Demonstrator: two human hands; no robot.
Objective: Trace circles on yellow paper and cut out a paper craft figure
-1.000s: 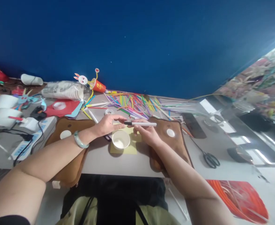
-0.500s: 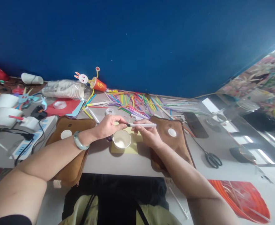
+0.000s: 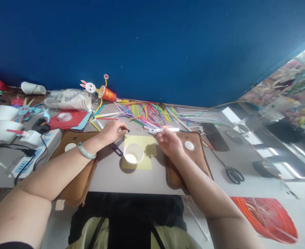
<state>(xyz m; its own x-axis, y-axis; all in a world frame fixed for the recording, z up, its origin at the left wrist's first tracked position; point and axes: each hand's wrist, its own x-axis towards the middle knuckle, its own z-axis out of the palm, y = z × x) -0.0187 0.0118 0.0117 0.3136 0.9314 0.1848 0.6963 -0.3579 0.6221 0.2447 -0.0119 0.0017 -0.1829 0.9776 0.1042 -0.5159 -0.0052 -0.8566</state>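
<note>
My right hand [image 3: 169, 142] grips a white marker pen [image 3: 171, 130], held level with its tip toward the left. Pinched in the fingers of my left hand [image 3: 113, 131] is a small black pen cap [image 3: 128, 130], apart from the pen. Between and below the hands a white paper cup [image 3: 137, 149] stands upright, its inside visible, on yellow paper [image 3: 145, 164]. A dark purple scissor-like handle [image 3: 116, 149] lies just under my left hand; the rest of that tool is partly hidden.
Colourful strips [image 3: 144, 114] lie along the blue wall. Brown pads [image 3: 194, 166] rest under both forearms. A power strip [image 3: 39, 152] with cords and stacked cups [image 3: 69, 100] are on the left. To the right are black-handled scissors [image 3: 234, 174] and a dark phone-like slab [image 3: 216, 137].
The cap has come off the pen. My left hand has moved left with it, while my right hand has shifted slightly right and up with the pen.
</note>
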